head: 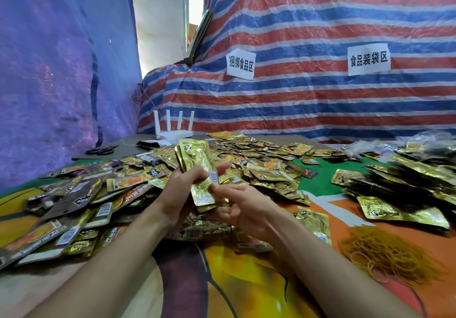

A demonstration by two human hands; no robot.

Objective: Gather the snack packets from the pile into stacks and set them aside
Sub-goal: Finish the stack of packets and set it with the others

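Note:
A stack of gold snack packets [197, 167] stands nearly upright at the centre, above the table. My left hand [182, 189] grips the stack around its middle, fingers curled over the front. My right hand [237, 206] is under and beside the stack's lower end, palm up; its thumb and fingers touch the bottom edge. A wide pile of loose gold and brown packets [259, 164] spreads behind and to the left of my hands. Bundled stacks of packets [404, 184] lie set aside at the right.
A heap of yellow rubber bands [385, 253] lies at the near right on the colourful table cover [246, 280]. Black scissors [102, 150] and a white router [174, 127] sit at the far left. Striped tarpaulin [320, 95] with paper labels rises behind the table.

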